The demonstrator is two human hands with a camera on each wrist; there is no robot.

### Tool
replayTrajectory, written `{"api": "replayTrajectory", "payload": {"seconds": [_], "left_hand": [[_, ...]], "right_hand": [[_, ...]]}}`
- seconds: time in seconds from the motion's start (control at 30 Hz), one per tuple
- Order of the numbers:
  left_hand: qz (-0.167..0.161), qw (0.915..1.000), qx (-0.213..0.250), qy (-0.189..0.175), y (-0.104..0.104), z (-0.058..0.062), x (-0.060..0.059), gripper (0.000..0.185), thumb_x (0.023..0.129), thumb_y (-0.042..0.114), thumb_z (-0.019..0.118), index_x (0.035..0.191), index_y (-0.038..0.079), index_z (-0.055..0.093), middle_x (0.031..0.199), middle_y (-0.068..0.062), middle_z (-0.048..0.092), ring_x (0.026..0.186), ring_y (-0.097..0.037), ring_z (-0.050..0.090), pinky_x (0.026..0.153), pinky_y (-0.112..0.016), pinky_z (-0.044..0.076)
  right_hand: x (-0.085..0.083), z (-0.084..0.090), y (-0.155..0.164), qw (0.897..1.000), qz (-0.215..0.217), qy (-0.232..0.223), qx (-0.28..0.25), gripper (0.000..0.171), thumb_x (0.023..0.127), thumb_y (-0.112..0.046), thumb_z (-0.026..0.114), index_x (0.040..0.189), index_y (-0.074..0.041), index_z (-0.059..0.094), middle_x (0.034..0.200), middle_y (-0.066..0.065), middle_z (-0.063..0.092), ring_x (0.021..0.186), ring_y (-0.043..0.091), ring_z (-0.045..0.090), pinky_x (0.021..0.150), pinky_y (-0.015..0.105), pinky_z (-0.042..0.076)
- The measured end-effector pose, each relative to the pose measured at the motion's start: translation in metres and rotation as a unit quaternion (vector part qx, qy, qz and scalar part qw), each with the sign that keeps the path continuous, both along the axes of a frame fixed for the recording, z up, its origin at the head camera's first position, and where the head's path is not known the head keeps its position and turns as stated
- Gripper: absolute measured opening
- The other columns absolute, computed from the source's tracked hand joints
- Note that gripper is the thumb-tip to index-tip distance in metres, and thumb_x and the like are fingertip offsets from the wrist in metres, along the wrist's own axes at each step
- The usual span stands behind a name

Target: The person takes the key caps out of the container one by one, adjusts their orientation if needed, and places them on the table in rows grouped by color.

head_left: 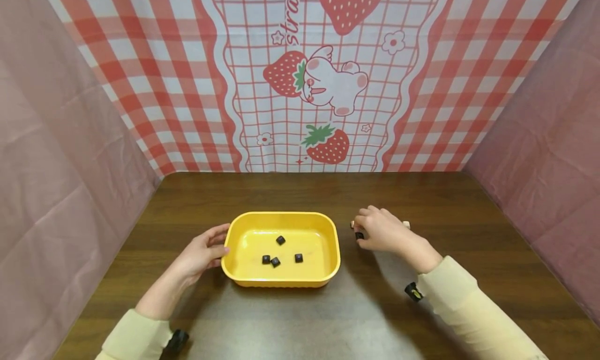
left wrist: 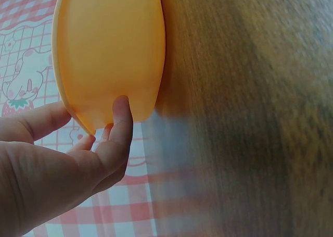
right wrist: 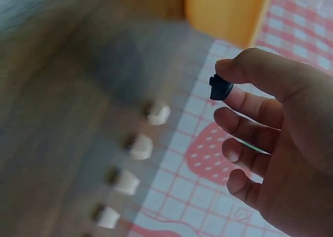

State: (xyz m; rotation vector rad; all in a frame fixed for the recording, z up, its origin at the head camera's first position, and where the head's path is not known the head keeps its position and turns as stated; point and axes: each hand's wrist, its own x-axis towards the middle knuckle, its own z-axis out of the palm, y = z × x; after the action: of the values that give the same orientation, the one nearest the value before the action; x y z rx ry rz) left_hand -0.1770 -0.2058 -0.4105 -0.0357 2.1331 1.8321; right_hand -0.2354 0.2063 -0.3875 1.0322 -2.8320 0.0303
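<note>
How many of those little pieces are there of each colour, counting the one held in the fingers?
Black pieces: 5, four in the yellow tray and one pinched in the right hand.
White pieces: 4, in a row on the table, first at.
Total: 9.

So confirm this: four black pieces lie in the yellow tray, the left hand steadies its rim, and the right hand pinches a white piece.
Wrong colour: the right hand pinches a black piece, as the right wrist view shows. The white pieces lie on the table.
</note>
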Motion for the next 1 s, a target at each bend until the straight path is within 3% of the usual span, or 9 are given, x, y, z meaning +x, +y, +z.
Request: {"api": "replayTrajectory", "payload": {"seconds": [0.47,1.0], "left_hand": [[0.000,1.0000,0.003,-0.001,-0.001,0.000,-0.001,0.061,0.092,-0.002,0.050,0.147,0.001,0.024,0.144,-0.028,0.034,0.107,-0.026,0.057,0.077,-0.033,0.053],[0.002,1.0000,0.001,-0.002,0.000,0.000,0.000,0.061,0.092,-0.002,0.051,0.147,0.001,0.024,0.144,-0.028,0.033,0.111,-0.028,0.055,0.078,-0.034,0.053]], "right_hand": [[-0.015,-0.036,0.007,1.000,-0.009,0.002,0.000,0.024,0.068,-0.025,0.079,0.072,-0.017,0.057,0.075,-0.005,0.048,0.073,0.018,0.048,0.058,0.034,0.039],[-0.022,-0.048,0.013,1.000,-0.012,-0.015,-0.025,0.021,0.073,-0.024,0.079,0.080,-0.014,0.062,0.080,-0.003,0.053,0.076,0.019,0.050,0.062,0.037,0.045]]}}
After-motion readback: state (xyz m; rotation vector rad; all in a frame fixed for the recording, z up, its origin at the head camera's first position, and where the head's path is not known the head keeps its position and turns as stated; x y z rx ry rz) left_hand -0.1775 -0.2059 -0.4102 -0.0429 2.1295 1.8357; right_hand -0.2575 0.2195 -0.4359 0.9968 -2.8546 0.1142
